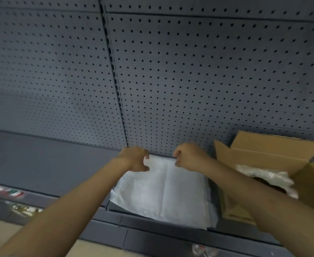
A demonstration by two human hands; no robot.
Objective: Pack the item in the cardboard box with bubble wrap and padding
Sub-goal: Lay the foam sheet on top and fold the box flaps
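A white sheet of bubble wrap (163, 191) lies flat on the grey shelf (41, 164), with a crease down its middle. My left hand (134, 158) pinches its far left corner with curled fingers. My right hand (189, 156) pinches the far edge a little to the right. An open cardboard box (263, 154) stands to the right of the sheet, flaps up. Inside it lies crumpled clear padding (267, 177) over something dark that I cannot make out.
A grey pegboard wall (171, 71) rises right behind the shelf. Below the shelf's front edge, a lower shelf holds small packaged goods (13, 193) at the left. More clear items (202, 250) show at the bottom.
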